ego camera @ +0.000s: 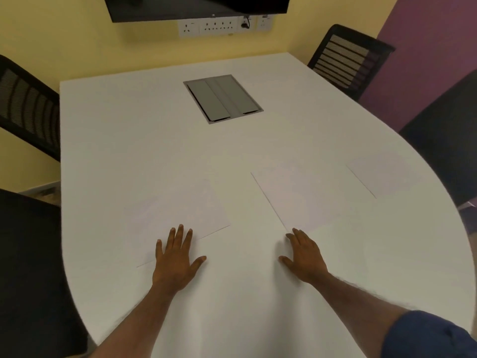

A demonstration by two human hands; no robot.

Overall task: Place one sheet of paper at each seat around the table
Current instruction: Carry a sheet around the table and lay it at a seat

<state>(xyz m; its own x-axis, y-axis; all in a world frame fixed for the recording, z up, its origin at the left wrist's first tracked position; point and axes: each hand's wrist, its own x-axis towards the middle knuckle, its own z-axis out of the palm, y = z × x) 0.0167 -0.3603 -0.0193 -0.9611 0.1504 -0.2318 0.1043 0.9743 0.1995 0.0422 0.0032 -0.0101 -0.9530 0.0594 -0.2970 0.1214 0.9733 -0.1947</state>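
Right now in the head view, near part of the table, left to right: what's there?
left sheet of paper → left hand resting flat on its near edge → right hand flat, fingertips at the corner of the middle sheet → right sheet by the table edge

I am seeing three sheets lying flat on the white table [144,140]. My left hand [175,262] is pressing flat on the left sheet [178,213]. My right hand [304,257] is resting with fingertips touching the middle sheet [304,195]. The right sheet [382,174] is lying apart, near a black chair [444,140].
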